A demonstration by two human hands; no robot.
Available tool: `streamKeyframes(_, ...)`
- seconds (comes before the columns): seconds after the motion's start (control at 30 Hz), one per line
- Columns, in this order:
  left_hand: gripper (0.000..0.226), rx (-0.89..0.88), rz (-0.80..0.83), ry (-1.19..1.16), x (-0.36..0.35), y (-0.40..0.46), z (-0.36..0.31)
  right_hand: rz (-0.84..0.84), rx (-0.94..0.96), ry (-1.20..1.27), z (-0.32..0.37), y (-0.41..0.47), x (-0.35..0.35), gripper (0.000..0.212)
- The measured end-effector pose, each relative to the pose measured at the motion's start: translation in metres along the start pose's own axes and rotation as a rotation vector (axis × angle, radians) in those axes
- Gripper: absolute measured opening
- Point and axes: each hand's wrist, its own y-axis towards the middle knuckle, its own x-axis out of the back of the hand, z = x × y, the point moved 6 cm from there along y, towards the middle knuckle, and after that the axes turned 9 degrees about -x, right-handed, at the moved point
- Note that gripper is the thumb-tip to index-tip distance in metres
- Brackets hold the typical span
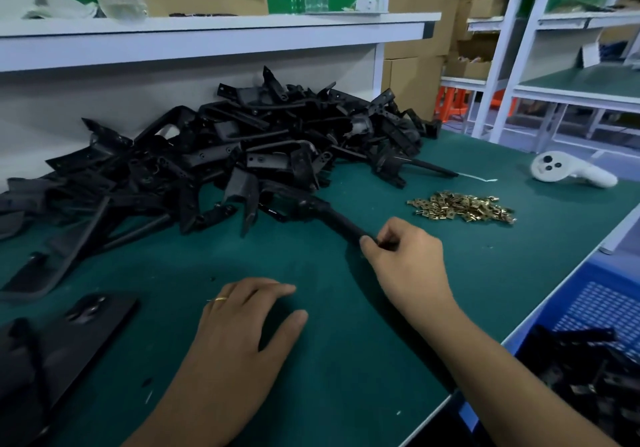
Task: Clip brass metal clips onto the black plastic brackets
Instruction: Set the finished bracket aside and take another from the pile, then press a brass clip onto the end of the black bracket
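Observation:
A big heap of black plastic brackets (242, 156) lies across the green table (329, 360), against the back wall. One long bracket (329, 214) sticks out of the heap's front edge toward me. My right hand (408, 263) pinches the near end of that bracket between thumb and fingers. To the right of the heap sits a small pile of brass clips (464, 207). My left hand (242, 336), with a ring on one finger, rests flat on the table with its fingers straight and holds nothing.
A white controller (571, 173) lies at the table's far right. A blue basket (595, 329) with black parts stands off the right edge. Flat black pieces (69, 336) lie at the near left. A white shelf (207, 31) with bottles overhangs the back.

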Motion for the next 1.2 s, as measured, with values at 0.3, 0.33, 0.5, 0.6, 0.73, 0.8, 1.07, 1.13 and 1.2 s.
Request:
streamKeyframes(0.3,0.039,0.0,-0.063,-0.078,0.005,-0.001,-0.003,0.315,-0.392,0.622,-0.004,-0.08,0.02,0.034)
streamKeyframes(0.33,0.039,0.008,-0.093,-0.113,0.007,-0.002,-0.002,0.358,-0.413,0.668,-0.001,-0.093,0.018,0.033)
streamKeyframes(0.5,0.079,0.056,-0.037,-0.151,0.004,0.0,-0.003,0.732,-0.415,0.475,0.019,-0.153,-0.006,0.042)
streamKeyframes(0.6,0.08,0.065,-0.053,-0.153,0.006,0.001,-0.007,0.687,-0.159,-0.007,0.027,-0.152,-0.004,0.037)
streamKeyframes(0.73,0.069,0.115,-0.092,-0.316,0.009,0.001,-0.007,0.926,-0.109,-0.013,0.028,-0.134,-0.003,0.048)
streamKeyframes(0.8,0.067,0.109,-0.092,-0.349,0.01,0.001,-0.009,0.697,-0.087,-0.03,0.011,-0.095,0.012,0.048)
streamKeyframes(1.07,0.075,-0.032,0.125,0.012,-0.002,-0.001,-0.024,-0.051,-0.003,-0.358,-0.046,0.068,0.078,0.018)
streamKeyframes(1.13,0.073,-0.031,0.11,0.037,0.001,0.001,-0.022,-0.112,0.032,-0.417,-0.049,0.081,0.078,0.019)
streamKeyframes(1.2,0.067,-0.015,0.069,0.079,0.007,0.002,-0.019,-0.136,0.072,-0.478,-0.047,0.085,0.073,0.019)
